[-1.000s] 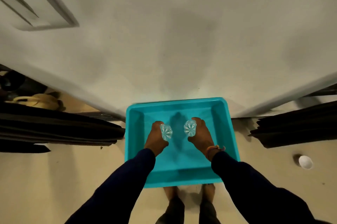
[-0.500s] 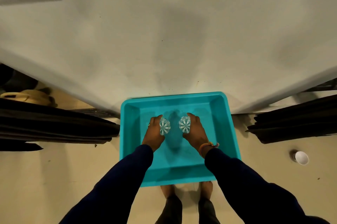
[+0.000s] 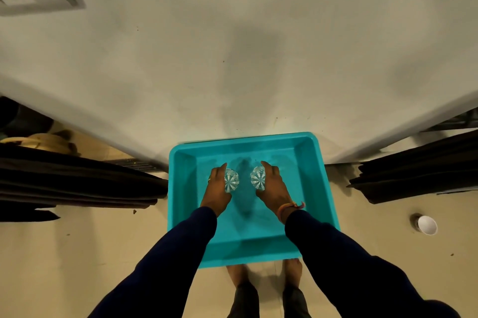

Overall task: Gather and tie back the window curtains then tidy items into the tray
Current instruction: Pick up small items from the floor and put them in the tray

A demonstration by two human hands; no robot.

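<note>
A turquoise plastic tray (image 3: 318, 188) lies on the floor against the wall, straight below me. Both of my hands are inside it. My left hand (image 3: 216, 190) grips a clear ribbed glass (image 3: 231, 180), whose round patterned end faces up toward me. My right hand (image 3: 273, 185) grips a second clear ribbed glass (image 3: 258, 179) in the same way. The two glasses are side by side near the tray's middle, a small gap between them. Dark gathered curtains hang at the left (image 3: 77, 183) and at the right (image 3: 413, 172).
A white paper cup (image 3: 426, 225) lies on the beige floor to the right of the tray. A tan bag or basket (image 3: 44, 140) sits behind the left curtain. My bare feet (image 3: 266, 273) stand just behind the tray's near edge.
Both hands with their glasses have moved a little farther and lower into the tray. The view has shifted slightly toward the tray.
</note>
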